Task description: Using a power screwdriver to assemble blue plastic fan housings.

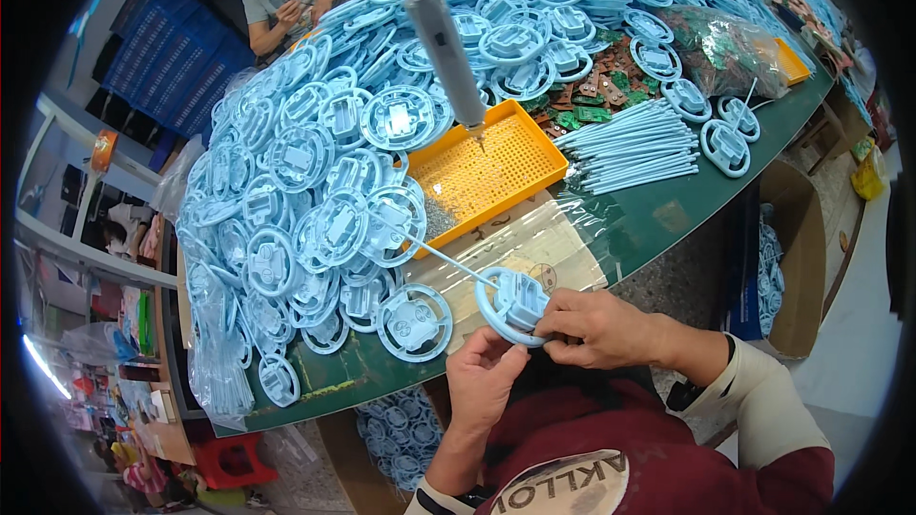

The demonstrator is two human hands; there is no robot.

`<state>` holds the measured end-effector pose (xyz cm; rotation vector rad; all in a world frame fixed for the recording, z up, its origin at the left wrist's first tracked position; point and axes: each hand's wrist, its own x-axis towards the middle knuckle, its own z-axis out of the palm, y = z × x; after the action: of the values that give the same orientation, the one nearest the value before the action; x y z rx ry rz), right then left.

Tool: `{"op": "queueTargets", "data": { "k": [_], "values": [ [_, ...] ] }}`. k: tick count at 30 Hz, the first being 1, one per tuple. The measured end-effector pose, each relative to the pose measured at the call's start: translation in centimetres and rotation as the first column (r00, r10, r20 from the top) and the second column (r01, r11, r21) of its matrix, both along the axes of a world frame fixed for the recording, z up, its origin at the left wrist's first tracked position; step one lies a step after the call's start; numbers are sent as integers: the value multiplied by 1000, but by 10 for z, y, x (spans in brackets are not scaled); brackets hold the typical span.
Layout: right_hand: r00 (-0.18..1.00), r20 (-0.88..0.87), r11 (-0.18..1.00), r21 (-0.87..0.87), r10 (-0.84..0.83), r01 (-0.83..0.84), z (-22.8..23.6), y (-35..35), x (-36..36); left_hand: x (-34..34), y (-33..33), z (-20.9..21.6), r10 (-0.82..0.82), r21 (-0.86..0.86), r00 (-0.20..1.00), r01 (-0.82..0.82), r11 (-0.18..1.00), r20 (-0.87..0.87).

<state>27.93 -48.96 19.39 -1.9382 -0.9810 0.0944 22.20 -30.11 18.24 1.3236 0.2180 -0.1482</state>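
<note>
In front of my body I hold a light blue plastic steering-wheel part [520, 298] with a boxy raised centre. A thin pale rod [444, 259] sticks out from it toward the upper left. My left hand [482, 377] pinches the wheel's lower rim between thumb and fingers. On the wheel's right side, my right hand [601, 329] has its fingers bent against the rim; what its fingertips press is hidden. Just left of my hands, a loose round wheel part [415, 322] lies at the table's near edge. A hanging electric screwdriver [447, 57] points down over the yellow tray [549, 154].
Heaped blue wheel parts [324, 143] cover the table's left and back. Small metal screws [437, 219] lie in the tray's left end. Beside it are pale rods [634, 148] and small circuit boards [596, 91]. A cardboard box [801, 257] stands right. Another person [286, 0] sits across.
</note>
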Motion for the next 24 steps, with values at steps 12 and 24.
{"op": "queueTargets", "data": {
  "k": [12, 24],
  "values": [
    [959, -8, 948, 148, -283, 281, 11, -20, 9, -2, 6, 12, 219, -11, 974, -219, 976, 61],
    [595, -793, 838, 230, -134, 496, -21, -44, 25, 13, 13, -4, 278, -124, 959, -283, 951, -55]
  ]
}}
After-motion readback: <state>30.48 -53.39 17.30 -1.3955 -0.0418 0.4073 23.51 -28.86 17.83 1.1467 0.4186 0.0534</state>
